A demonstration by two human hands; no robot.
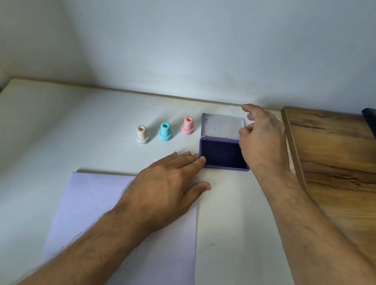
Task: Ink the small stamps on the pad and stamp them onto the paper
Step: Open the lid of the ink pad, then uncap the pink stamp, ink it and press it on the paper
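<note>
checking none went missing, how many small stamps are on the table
3, upright in a diagonal row left of the open purple ink pad: cream plastic stamp, teal one, pink one. None looks hidden.

Colours I'm seeing, head cam.
Stamps mid-frame: cream stamp [142, 134], teal stamp [165, 132], pink stamp [187, 125]. Ink pad [222, 153] purple case, dark violet pad, clear lid [222, 126] with purple smudges. Paper [88, 203] pale lilac, table [34, 142] white, board [350, 168] at right brown woodgrain.

R hand [262, 139] hides pad [222, 153] corner; paper [88, 205] cropped
</note>
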